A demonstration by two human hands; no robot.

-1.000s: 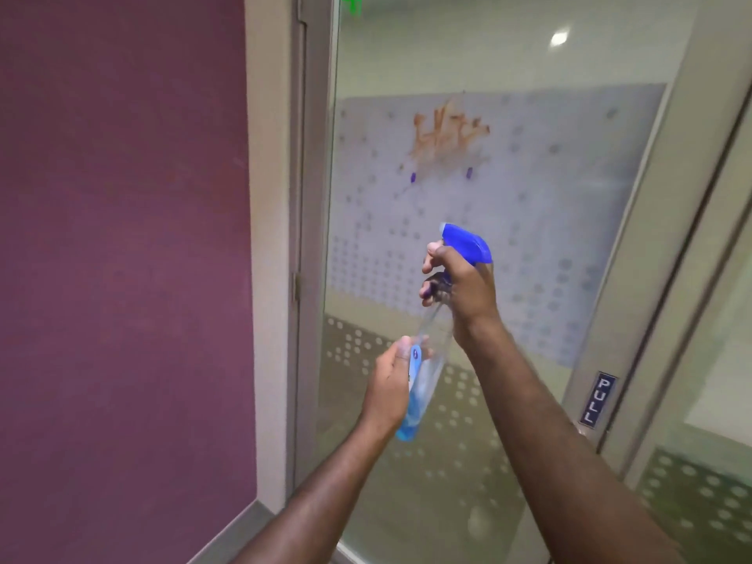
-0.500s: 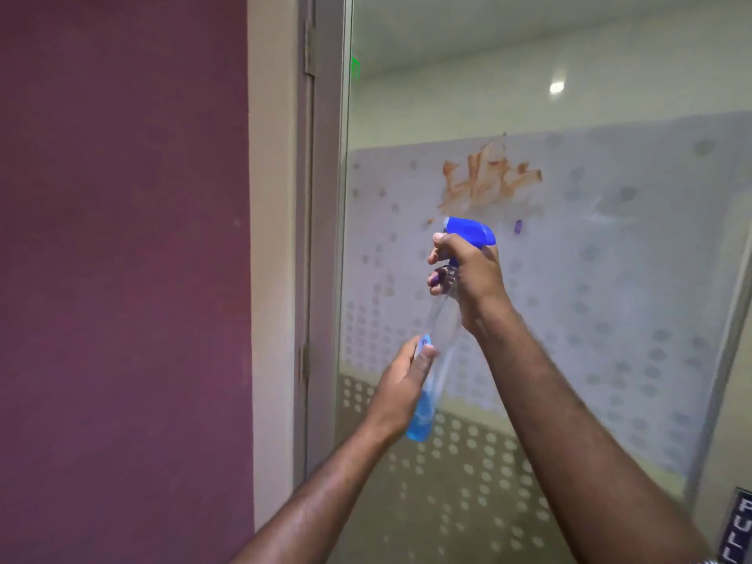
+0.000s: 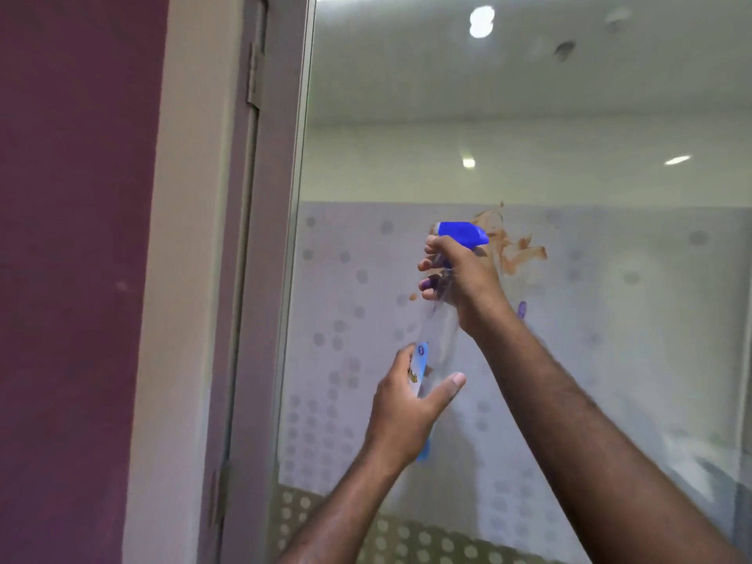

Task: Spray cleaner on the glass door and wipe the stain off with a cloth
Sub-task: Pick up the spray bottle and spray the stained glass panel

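Two bare forearms rise from the lower edge toward frame centre. Left hand, lower centre, is cupped around the bottle body, thumb out to the right, fingers wrapped behind the label; it looks like a steadying grip under the base so the nozzle stays level. Right hand, just above at centre, is clamped on the bottle neck, fingers curled across the trigger zone, which reads as ready to squeeze; whether the trigger is pressed, cannot tell. Bottle is slim, clear plastic, tilted with its top leaning right, pale blue liquid low in it, a printed label on the side, and a glossy blue spray head on top. Head points at the glass door, close to it; contact cannot be told. Door is smooth, reflective, with a frosted band carrying a grey dot pattern, clear glass above showing ceiling lights. Stain is orange-brown, streaky and smeared, upper centre right, just right of the spray head, partly hidden by the hand. No cloth in view. Grey metal frame with a hinge runs down left of the glass, then a cream strip, then a matte maroon wall at far left.
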